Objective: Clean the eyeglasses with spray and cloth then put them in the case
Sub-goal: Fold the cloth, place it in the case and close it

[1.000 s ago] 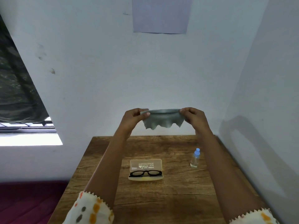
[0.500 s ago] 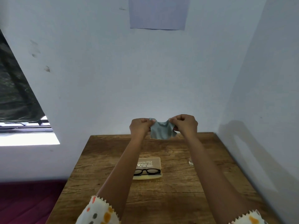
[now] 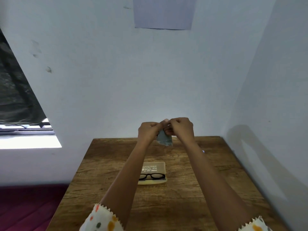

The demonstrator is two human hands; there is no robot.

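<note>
Our left hand [image 3: 148,131] pinches the bunched cloth [image 3: 164,141] above the bench's [image 3: 181,205] far edge, and our right hand [image 3: 181,129] pinches it too, knuckles touching. Below, between our forearms, the glasses [image 3: 152,176] lie in the open case [image 3: 155,166].

Most of the cloth [image 3: 164,140] is hidden between the left hand [image 3: 149,130] and the right hand [image 3: 180,127], which are raised beyond the case [image 3: 156,167] — only a lower corner is seen. The case's left end, and the eyeglasses [image 3: 154,176] on that side, are covered by the left forearm [image 3: 126,177]. The print on the case's lid is too small to be read. Right of the case, a pale blue sliver [image 3: 203,151] at the right forearm's edge cannot be identified. Far above the case, a sheet [image 3: 164,12] is cut off by the top edge — the sleeves [image 3: 101,219] by the bottom edge.
</note>
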